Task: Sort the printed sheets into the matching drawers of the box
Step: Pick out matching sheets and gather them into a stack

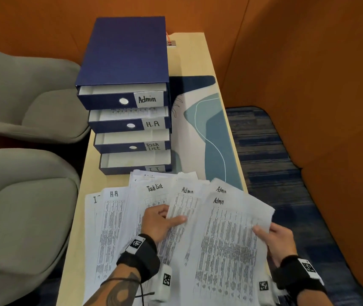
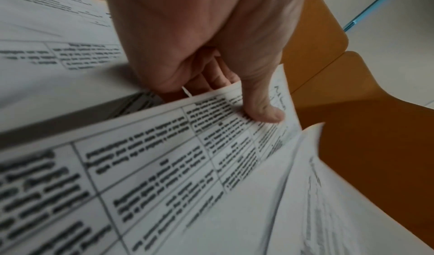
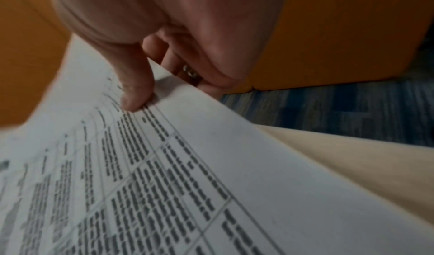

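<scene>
A blue box [image 1: 125, 51] stands on the table with its drawers pulled out in steps: Admin drawer [image 1: 110, 101], H.R drawer [image 1: 118, 125], Task List drawer [image 1: 121, 147], I.T drawer [image 1: 127, 170]. Printed sheets lie fanned in front of it, headed I.T, H.R [image 1: 112, 217], Task List [image 1: 154, 191] and Admin. My left hand [image 1: 160, 219] pinches an Admin sheet [image 1: 184, 206], thumb [image 2: 267, 114] on top, fingers under. My right hand [image 1: 273, 237] pinches the right edge of another Admin sheet [image 1: 227, 239], thumb [image 3: 133, 101] on top.
The narrow wooden table [image 1: 198, 51] carries a blue-and-white mat [image 1: 211, 133] right of the box. Two grey seats [image 1: 21, 206] stand at the left. Orange walls [image 1: 308, 62] close in behind and at the right, with blue carpet [image 1: 264, 151] below.
</scene>
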Motion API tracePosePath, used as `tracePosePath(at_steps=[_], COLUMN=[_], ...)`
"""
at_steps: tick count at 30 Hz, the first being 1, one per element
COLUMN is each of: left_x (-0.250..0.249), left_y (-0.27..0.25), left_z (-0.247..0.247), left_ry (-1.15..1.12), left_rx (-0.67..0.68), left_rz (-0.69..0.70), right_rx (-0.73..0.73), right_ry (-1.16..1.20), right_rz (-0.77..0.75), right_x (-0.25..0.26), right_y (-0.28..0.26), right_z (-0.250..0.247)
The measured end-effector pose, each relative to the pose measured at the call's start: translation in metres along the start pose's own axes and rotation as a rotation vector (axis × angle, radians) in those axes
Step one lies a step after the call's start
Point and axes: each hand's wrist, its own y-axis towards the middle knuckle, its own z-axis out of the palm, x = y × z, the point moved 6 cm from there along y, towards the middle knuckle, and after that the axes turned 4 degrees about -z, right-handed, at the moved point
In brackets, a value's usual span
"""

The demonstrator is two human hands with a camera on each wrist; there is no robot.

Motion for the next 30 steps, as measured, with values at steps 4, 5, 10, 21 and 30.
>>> tracePosePath(at_steps=[4, 5, 10, 21, 30], left_x=[-0.004, -0.004, -0.007, -0.016, 0.001], left_y=[-0.002, -0.002, -0.017, 0.001, 0.018], left_z=[-0.010, -0.008, 0.031, 0.004, 0.010], left_ry=[0.026, 0.036, -0.026, 0.680, 0.751], left_rx=[-0.034, -0.012, 0.324, -0.310, -0.372], left_rz=[0.018, 0.022, -0.086, 0.065, -0.022], right_rx=[-0.002, 0.023, 0.162, -0.011, 0.209], right_ry=[0.172, 0.204, 0.195, 0.076, 0.148], right_rz=[0.083, 0.099, 0.128, 0.069, 0.051], right_x=[-0.005, -0.005, -0.002, -0.010, 0.012], right_y=[-0.008, -0.010, -0.011, 0.004, -0.013], right_z=[-0.016, -0.014, 0.027, -0.005, -0.001])
